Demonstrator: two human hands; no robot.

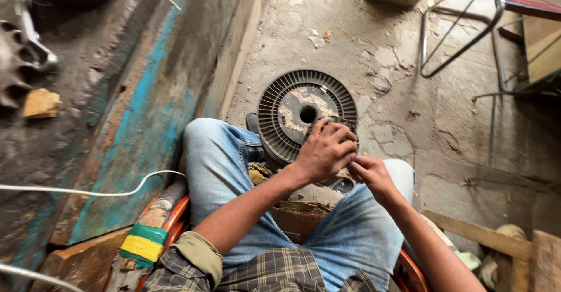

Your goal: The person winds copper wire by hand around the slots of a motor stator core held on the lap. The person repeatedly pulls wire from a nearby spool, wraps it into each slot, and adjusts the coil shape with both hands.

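Together, two hands, left hand (pixel 325 150) and right hand (pixel 369 174), grip one small round part (pixel 337 122).

Premises: a rough repair or metalworking workshop, small and informal. The concrete floor (pixel 409 116) is cracked, stained and littered with small debris. On the left stands a heavy bench or machine body (pixel 146 105) with worn blue paint, rust and grime; greasy metal castings (pixel 17 58) lie on its far left top, beside a yellowish block (pixel 41 103). A white cable (pixel 87 191) runs across it. A round finned metal disc (pixel 292 113) lies on the floor at centre. Bent steel tube frames (pixel 461 40) stand far right. Scrap timber (pixel 485 236) lies near right.
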